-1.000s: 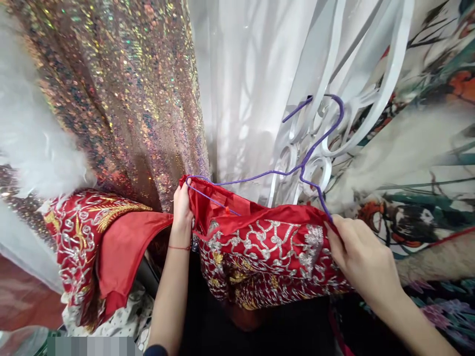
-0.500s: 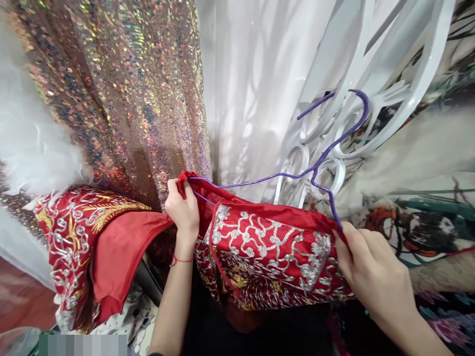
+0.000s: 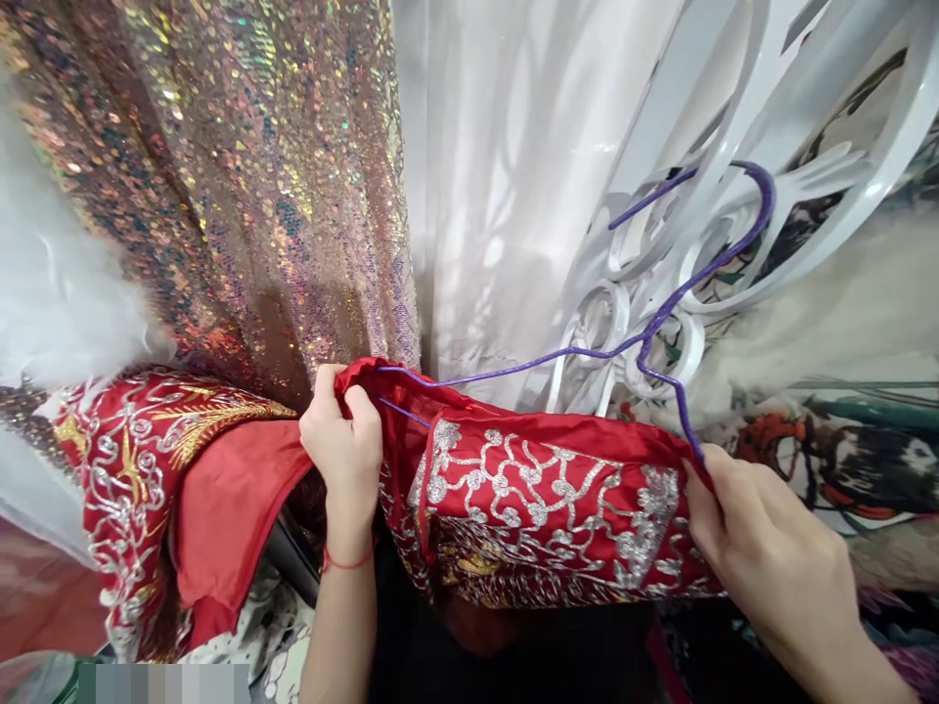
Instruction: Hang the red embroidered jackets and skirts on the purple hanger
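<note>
No writing can be read. A red embroidered garment (image 3: pixel 543 508) is held in the middle of the view, threaded on a purple wire hanger (image 3: pixel 660 323) whose hook rises to the far right. Its left end is pinched by the closed fingers of the left hand (image 3: pixel 341 455); its right end, at the hanger's arm, is gripped by the right hand (image 3: pixel 770 557). A sequined fabric (image 3: pixel 242 196) and white curtain (image 3: pixel 506 176) hang behind, a white scrolled grille (image 3: pixel 734 147) at right
</note>
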### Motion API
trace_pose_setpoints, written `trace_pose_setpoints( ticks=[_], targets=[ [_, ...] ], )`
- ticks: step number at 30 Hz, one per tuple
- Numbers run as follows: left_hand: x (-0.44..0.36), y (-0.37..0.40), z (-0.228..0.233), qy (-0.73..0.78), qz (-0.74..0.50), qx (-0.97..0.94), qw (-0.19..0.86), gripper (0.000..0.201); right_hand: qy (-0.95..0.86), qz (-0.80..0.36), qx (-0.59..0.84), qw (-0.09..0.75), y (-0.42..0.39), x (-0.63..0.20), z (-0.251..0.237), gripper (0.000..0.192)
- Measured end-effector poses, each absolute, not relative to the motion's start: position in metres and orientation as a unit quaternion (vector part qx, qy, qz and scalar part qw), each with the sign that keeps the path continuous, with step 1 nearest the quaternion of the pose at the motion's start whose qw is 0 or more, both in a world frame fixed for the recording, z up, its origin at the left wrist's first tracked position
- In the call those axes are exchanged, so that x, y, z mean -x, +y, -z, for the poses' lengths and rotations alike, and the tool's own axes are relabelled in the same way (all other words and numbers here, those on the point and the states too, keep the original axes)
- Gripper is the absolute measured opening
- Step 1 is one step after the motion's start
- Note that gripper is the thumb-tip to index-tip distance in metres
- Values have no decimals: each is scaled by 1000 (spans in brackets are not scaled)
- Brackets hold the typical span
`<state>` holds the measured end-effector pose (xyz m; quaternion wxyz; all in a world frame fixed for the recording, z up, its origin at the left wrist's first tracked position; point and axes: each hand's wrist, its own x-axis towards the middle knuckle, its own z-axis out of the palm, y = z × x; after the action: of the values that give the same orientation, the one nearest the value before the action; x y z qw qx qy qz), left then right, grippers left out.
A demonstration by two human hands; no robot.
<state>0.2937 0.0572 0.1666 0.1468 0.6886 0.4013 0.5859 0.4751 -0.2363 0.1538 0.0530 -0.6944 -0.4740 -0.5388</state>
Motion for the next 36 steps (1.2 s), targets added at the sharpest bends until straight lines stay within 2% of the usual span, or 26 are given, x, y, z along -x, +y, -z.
trace_pose_setpoints(
  ticks=[6, 11, 17, 20, 26, 29, 36],
  targets=[
    [-284, 50, -187, 516, -437, -732, 82, 29, -461, 558, 688, 38, -243, -476, -157, 8],
    [-293, 54, -194, 497, -421, -755, 73, 38, -453, 561, 692, 36, -245, -476, -158, 8],
    [-291, 41, -169, 465, -382, -793, 96, 32, -445, 566, 694, 20, -243, -481, -156, 11],
    [-288, 36, -154, 423, -411, -795, 142, 24, -442, 574, 689, 24, -243, -480, -157, 14],
    [-268, 23, -157, 383, -590, -686, 185, 11, -444, 566, 694, 22, -244, -474, -159, 14],
    [-263, 24, -162, 373, -574, -687, 244, 14, -444, 566, 694, 21, -243, -472, -158, 16],
    [-293, 45, -139, 312, -371, -690, 537, 34, -455, 576, 678, 43, -241, -475, -154, 19]
  ],
)
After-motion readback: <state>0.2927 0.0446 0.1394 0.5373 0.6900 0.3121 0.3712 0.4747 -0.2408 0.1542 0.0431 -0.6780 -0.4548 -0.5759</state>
